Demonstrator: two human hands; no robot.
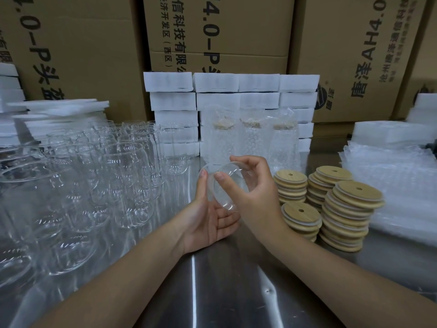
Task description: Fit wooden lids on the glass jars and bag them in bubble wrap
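Clear glass jar [233, 172], unlidded, held tilted above the steel table [224, 280] at centre. Left hand [208, 216] cradles it from below, thumb up along its side. Right hand [257, 192] pinches the rim, thumb across the mouth, fingers curled over the far edge. Stacks of round wooden lids [352, 204] just right; empty clear jars [127, 166] crowd left; three bubble-wrapped lidded jars [250, 138] stand behind.

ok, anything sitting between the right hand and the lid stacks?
Nothing visible. The right hand and the left hand both hold the glass jar. The nearest stack of wooden lids sits just right of the right hand, with only bare steel table showing in the gap.
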